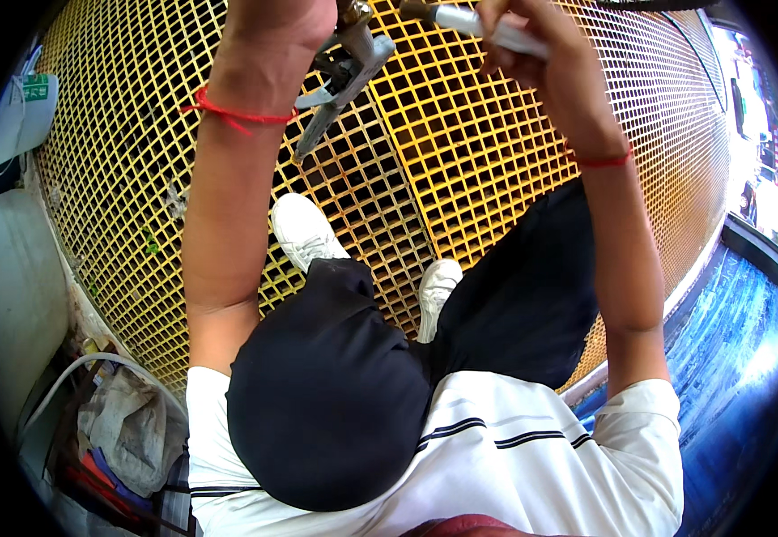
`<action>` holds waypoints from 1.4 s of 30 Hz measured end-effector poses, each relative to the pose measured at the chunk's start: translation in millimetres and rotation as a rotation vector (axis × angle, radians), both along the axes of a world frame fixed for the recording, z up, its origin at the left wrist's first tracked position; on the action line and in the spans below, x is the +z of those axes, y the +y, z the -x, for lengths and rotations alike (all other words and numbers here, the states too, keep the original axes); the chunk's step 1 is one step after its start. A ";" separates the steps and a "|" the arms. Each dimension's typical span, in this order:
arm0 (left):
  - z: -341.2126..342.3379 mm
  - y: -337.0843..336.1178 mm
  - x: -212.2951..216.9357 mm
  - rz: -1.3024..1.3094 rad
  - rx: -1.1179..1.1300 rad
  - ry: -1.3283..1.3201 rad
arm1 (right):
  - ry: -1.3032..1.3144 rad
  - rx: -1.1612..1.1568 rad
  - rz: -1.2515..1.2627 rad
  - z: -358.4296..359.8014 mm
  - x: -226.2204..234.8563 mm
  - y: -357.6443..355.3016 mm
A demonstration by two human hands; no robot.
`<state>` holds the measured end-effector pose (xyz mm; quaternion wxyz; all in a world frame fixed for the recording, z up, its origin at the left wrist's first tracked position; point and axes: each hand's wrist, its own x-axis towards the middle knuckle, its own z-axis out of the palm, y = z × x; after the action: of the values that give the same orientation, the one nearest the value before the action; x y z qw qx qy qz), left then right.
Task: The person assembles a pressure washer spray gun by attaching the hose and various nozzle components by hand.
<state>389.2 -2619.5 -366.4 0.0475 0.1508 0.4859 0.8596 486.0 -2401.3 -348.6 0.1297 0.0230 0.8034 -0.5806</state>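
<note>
My left hand (pixel 304 20) is at the top edge beside a grey metal bracket-like part (pixel 357 67). Its fingers are cut off by the frame, so whether it grips the part cannot be seen. A tapered metal leg (pixel 317 130) points down from that part over the grating. To the right, my right hand (pixel 536 45) is closed around a pale, tube-shaped tool (pixel 460 20). The tool's dark brown end (pixel 416 10) points left toward the metal part, with a gap between them. Red strings circle both wrists.
Yellow floor grating (pixel 460 134) lies under my white shoes (pixel 304 231). A black tyre-like edge (pixel 657 4) shows at the top right. On the left are a white container (pixel 26 112) and a crumpled grey bag (pixel 129 425). A blue streaked surface (pixel 720 358) lies at the right.
</note>
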 end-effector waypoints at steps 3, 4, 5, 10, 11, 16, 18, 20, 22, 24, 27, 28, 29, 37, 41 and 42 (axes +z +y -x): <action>0.1 -7.7 -3.1 0.037 0.024 0.040 | -0.023 0.078 -0.290 -3.2 -57.3 -7.3; 0.2 -8.5 -0.2 0.048 0.010 0.060 | -0.076 0.102 -0.496 -3.9 -88.3 -2.2; -1.5 -7.6 5.5 0.053 -0.010 0.081 | 0.014 0.146 -0.636 -7.9 -120.6 9.2; -0.1 -13.7 -3.1 0.046 -0.017 0.194 | -0.131 0.259 -0.962 -38.3 -224.0 55.7; -5.1 -12.1 5.0 0.080 0.003 0.174 | -0.145 0.286 -1.000 -42.4 -232.1 60.9; 2.4 -18.1 11.5 0.088 0.079 0.079 | -0.077 0.205 -0.858 -39.9 -211.7 -2.2; 3.8 -4.0 32.6 0.109 0.102 0.076 | -0.063 0.050 -0.439 -48.4 -195.0 -47.2; 2.0 14.6 74.7 0.143 0.070 -0.042 | 0.027 -0.027 -0.348 -57.3 -180.0 -96.8; 10.8 15.5 101.3 0.143 0.103 -0.049 | 0.010 -0.164 -0.187 -59.0 -163.1 -153.7; 29.4 33.7 101.3 0.156 0.056 -0.023 | 0.118 -0.389 0.018 -51.6 -160.3 -167.8; 23.8 43.5 137.1 0.262 0.124 0.014 | 0.206 -0.535 0.115 -35.6 -116.8 -186.2; 19.1 45.7 147.1 0.297 0.148 0.009 | 0.352 -0.594 0.022 -30.0 -100.6 -185.8; 15.1 49.6 148.6 0.272 0.147 -0.016 | 0.453 -0.619 -0.122 -27.5 -84.0 -178.5; -32.4 65.6 146.9 0.325 0.001 0.043 | 0.700 -0.689 -0.282 -20.8 -82.1 -146.6; -33.6 45.1 132.6 0.350 -0.053 0.058 | 0.765 -0.526 -0.115 -29.3 -91.4 -133.4; -29.6 37.8 128.3 0.355 -0.033 0.047 | 0.761 -0.463 -0.077 -31.2 -94.9 -132.3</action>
<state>418.8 -2581.7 -238.1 0.0760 0.1681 0.6286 0.7555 517.1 -2533.6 -443.5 -0.3094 -0.0079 0.7887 -0.5312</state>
